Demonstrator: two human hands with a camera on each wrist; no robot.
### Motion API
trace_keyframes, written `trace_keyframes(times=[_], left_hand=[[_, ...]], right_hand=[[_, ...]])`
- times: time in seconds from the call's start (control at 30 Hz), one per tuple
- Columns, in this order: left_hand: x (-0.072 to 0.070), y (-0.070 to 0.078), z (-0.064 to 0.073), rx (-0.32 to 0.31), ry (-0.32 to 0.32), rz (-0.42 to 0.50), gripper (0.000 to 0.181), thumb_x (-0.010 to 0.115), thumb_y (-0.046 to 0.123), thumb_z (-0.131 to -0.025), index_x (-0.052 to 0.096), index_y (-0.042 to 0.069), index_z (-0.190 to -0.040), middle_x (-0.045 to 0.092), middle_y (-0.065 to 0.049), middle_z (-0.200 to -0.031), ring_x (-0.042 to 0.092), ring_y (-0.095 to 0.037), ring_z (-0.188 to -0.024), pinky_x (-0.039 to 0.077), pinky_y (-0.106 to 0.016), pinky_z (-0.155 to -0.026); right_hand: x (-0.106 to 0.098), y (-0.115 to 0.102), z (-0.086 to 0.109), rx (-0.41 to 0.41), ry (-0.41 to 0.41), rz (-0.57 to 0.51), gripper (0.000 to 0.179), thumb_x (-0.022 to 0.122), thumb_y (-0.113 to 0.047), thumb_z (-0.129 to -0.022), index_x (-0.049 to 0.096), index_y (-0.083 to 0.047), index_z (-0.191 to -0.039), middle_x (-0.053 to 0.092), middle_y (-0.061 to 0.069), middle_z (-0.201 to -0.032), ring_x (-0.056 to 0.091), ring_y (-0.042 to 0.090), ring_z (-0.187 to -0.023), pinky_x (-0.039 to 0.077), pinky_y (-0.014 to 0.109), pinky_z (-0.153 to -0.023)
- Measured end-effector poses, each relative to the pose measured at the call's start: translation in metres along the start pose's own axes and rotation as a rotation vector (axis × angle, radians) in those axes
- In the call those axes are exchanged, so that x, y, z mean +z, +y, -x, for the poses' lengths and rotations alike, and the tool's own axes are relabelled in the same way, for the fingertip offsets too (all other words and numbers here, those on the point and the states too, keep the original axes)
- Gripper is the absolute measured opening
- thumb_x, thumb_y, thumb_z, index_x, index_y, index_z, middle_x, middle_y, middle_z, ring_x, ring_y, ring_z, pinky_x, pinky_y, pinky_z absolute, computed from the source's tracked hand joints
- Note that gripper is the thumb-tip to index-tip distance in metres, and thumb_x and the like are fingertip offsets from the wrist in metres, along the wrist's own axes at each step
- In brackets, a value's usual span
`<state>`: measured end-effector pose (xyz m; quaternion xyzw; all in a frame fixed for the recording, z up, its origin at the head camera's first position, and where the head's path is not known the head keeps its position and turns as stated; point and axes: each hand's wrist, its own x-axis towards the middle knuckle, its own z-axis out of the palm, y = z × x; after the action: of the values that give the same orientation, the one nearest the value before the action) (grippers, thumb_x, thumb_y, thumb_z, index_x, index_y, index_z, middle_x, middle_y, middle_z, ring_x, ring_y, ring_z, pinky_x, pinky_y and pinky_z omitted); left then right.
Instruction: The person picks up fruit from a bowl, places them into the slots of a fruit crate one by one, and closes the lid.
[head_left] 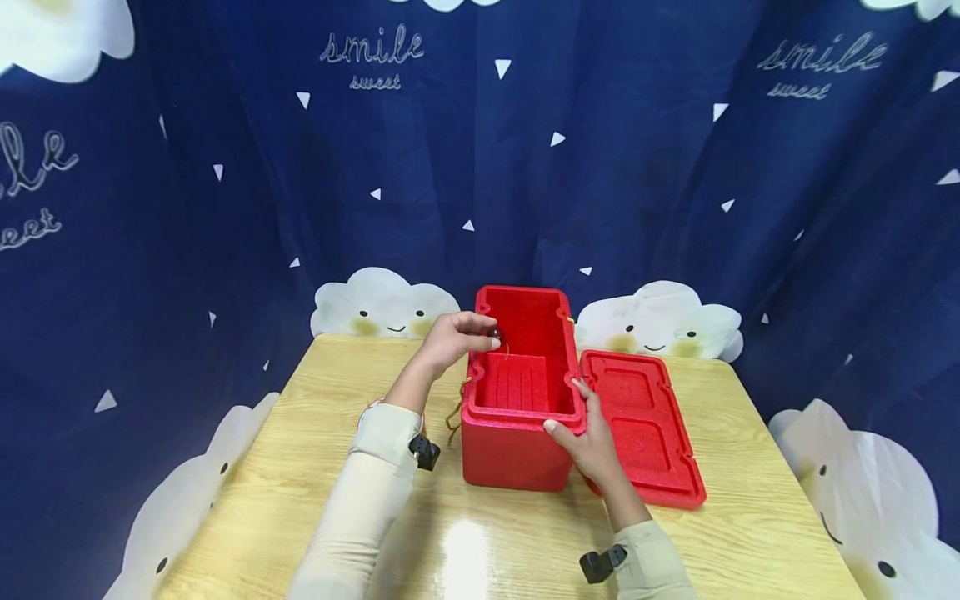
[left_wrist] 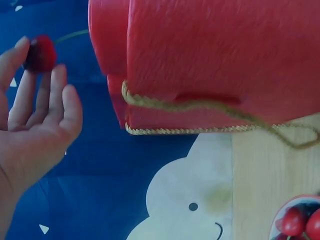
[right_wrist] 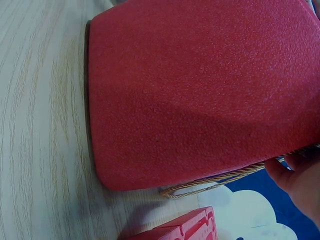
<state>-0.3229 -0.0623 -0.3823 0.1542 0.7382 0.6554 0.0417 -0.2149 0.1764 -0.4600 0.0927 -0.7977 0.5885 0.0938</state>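
My left hand (head_left: 455, 337) pinches a dark red cherry (left_wrist: 41, 53) between thumb and fingertips, its thin green stem pointing toward the box. It hangs at the left rim of an open red foam box (head_left: 517, 454), above the opening. The part of the box's inside that I can see is bare. At the near right corner, my right hand (head_left: 592, 437) grips the rim, with the thumb on the front edge. Gold rope (left_wrist: 200, 104) runs along the box's side.
A red lid (head_left: 645, 433) lies on the wooden table (head_left: 315, 417) right of the box. Left of the box, a bowl with several cherries (left_wrist: 295, 220) is mostly hidden behind my left sleeve in the head view. A dark blue curtain (head_left: 420, 167) hangs behind the table.
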Motion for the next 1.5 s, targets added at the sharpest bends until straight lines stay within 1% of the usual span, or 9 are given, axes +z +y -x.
trace_keyframes(times=[0.13,0.2,0.3,0.4,0.53,0.67,0.93,1.17,1.5], left_hand=[[-0.008,0.002,-0.01,-0.08,-0.102,0.024,0.035,0.071,-0.001,-0.076,0.064,-0.006,-0.111,0.066,-0.011,-0.097,0.061,-0.02,-0.088,0.049,-0.033,-0.082],[-0.012,0.004,-0.014,-0.145,-0.136,0.015,0.034,0.072,-0.002,-0.076,0.065,-0.004,-0.109,0.066,-0.011,-0.098,0.061,-0.021,-0.088,0.048,-0.035,-0.084],[-0.015,0.008,-0.018,-0.225,-0.193,-0.054,0.034,0.074,0.0,-0.075,0.066,-0.001,-0.108,0.066,-0.009,-0.101,0.059,-0.021,-0.091,0.048,-0.037,-0.085],[-0.014,0.012,-0.022,-0.268,-0.254,-0.116,0.036,0.075,0.003,-0.075,0.066,0.0,-0.11,0.065,-0.008,-0.104,0.058,-0.022,-0.094,0.047,-0.039,-0.086],[-0.009,0.016,-0.029,-0.284,-0.29,-0.134,0.039,0.075,0.002,-0.074,0.065,-0.002,-0.112,0.065,-0.008,-0.103,0.057,-0.022,-0.093,0.045,-0.042,-0.088],[-0.002,0.018,-0.037,-0.29,-0.309,-0.132,0.04,0.074,-0.001,-0.075,0.063,-0.003,-0.113,0.065,-0.008,-0.1,0.057,-0.02,-0.088,0.046,-0.042,-0.088],[0.013,0.018,-0.047,-0.337,-0.35,-0.125,0.036,0.074,0.0,-0.074,0.065,-0.002,-0.109,0.065,-0.01,-0.1,0.06,-0.021,-0.083,0.05,-0.036,-0.081],[0.026,0.02,-0.053,-0.374,-0.421,-0.149,0.035,0.074,0.002,-0.075,0.066,-0.002,-0.109,0.066,-0.009,-0.099,0.06,-0.024,-0.087,0.051,-0.033,-0.077],[0.036,0.022,-0.059,-0.417,-0.39,-0.17,0.027,0.074,0.001,-0.075,0.069,0.0,-0.101,0.067,-0.008,-0.085,0.056,-0.02,-0.071,0.05,-0.027,-0.066]], right_hand=[[0.001,-0.002,0.001,0.013,0.001,-0.003,0.077,0.071,-0.011,-0.08,0.025,-0.002,-0.142,0.037,0.019,-0.139,0.044,0.031,-0.118,0.041,0.025,-0.088],[0.001,0.0,0.001,0.014,-0.006,-0.006,0.078,0.071,-0.011,-0.08,0.025,-0.002,-0.142,0.037,0.019,-0.139,0.044,0.031,-0.118,0.041,0.024,-0.088],[0.002,0.003,0.0,-0.007,-0.009,-0.007,0.077,0.071,-0.012,-0.08,0.025,0.0,-0.141,0.037,0.019,-0.139,0.044,0.032,-0.118,0.042,0.027,-0.089],[0.001,0.014,-0.003,-0.01,-0.001,-0.022,0.078,0.072,-0.014,-0.08,0.026,-0.005,-0.142,0.038,0.016,-0.14,0.045,0.029,-0.117,0.043,0.029,-0.089],[0.0,0.033,-0.008,-0.007,0.006,-0.028,0.079,0.074,-0.018,-0.079,0.027,-0.014,-0.143,0.039,0.011,-0.14,0.045,0.025,-0.117,0.043,0.027,-0.088],[0.0,0.037,-0.009,-0.015,0.007,-0.027,0.08,0.074,-0.02,-0.079,0.027,-0.016,-0.143,0.037,0.009,-0.14,0.044,0.024,-0.117,0.044,0.025,-0.086],[0.001,0.003,-0.002,-0.009,-0.012,-0.038,0.077,0.072,-0.011,-0.079,0.026,-0.003,-0.141,0.037,0.018,-0.138,0.044,0.03,-0.117,0.044,0.021,-0.083],[0.002,0.003,-0.002,0.0,-0.01,-0.04,0.076,0.071,-0.011,-0.08,0.026,-0.002,-0.141,0.037,0.021,-0.137,0.043,0.034,-0.118,0.043,0.02,-0.084],[0.002,0.004,-0.003,-0.004,-0.013,-0.059,0.077,0.072,-0.01,-0.08,0.026,-0.004,-0.141,0.038,0.021,-0.136,0.045,0.034,-0.116,0.045,0.021,-0.083]])
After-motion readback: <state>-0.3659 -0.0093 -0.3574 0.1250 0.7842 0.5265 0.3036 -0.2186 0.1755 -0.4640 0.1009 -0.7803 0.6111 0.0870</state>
